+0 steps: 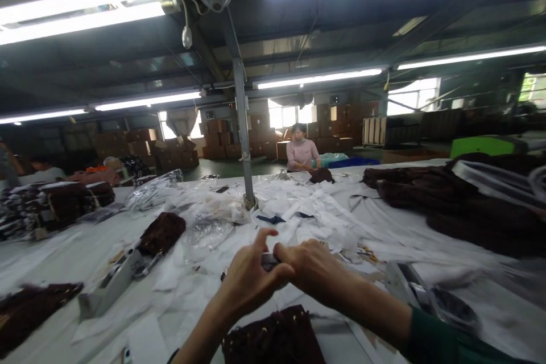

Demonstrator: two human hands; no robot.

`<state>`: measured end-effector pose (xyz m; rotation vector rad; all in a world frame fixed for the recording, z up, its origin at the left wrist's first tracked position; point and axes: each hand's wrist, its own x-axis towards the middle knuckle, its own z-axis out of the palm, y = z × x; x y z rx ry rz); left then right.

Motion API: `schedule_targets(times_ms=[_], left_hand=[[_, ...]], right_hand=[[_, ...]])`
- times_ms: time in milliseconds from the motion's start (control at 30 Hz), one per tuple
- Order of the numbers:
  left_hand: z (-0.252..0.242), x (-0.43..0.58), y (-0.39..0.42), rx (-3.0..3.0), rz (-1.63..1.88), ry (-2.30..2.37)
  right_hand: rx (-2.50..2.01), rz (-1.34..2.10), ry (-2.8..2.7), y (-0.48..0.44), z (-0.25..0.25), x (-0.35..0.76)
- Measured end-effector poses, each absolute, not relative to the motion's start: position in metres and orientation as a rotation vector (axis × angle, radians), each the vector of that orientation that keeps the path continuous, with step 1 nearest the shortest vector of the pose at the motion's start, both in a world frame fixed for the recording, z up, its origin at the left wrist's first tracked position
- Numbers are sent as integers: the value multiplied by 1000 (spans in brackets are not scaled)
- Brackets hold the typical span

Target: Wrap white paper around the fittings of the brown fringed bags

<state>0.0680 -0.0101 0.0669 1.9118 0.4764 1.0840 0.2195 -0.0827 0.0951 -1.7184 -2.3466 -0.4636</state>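
Observation:
My left hand (249, 274) and my right hand (305, 264) meet over the table, fingers bent around a small dark grey object (269, 261). Its kind is mostly hidden by the fingers. The left index finger is raised and curved, while the right thumb and fingers press at the object's near side. Just below both hands lies a folded dark brown garment (275, 338) with small gold-coloured metal bits.
White paper and plastic scraps cover the table (63, 264). Brown garments (162, 233) lie left, a large brown fabric pile (452, 199) right. Grey box-like devices (108, 284) flank me. Yellow-handled scissors (367, 254) lie right. A post (243, 136) rises ahead; a person (302, 153) is beyond.

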Motion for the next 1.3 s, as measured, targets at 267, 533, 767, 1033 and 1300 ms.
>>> schedule_targets(times_ms=[267,533,767,1033,1300], left_hand=[[54,87,-17,970,1483,514],[41,82,-14,1498,1066,535],[46,83,-24,977,1291,590],[57,77,-34,1380,1064,506],[33,75,-19,1569,936,533]], right_hand=[[-1529,149,-2100,-75,79,213],[-1676,-18,-2269,-85,70,221],[-1457,236,-2051,-81,52,219],[-1452,295,-2113,-85,60,218],[-1636,149,-2188,-82,55,225]])
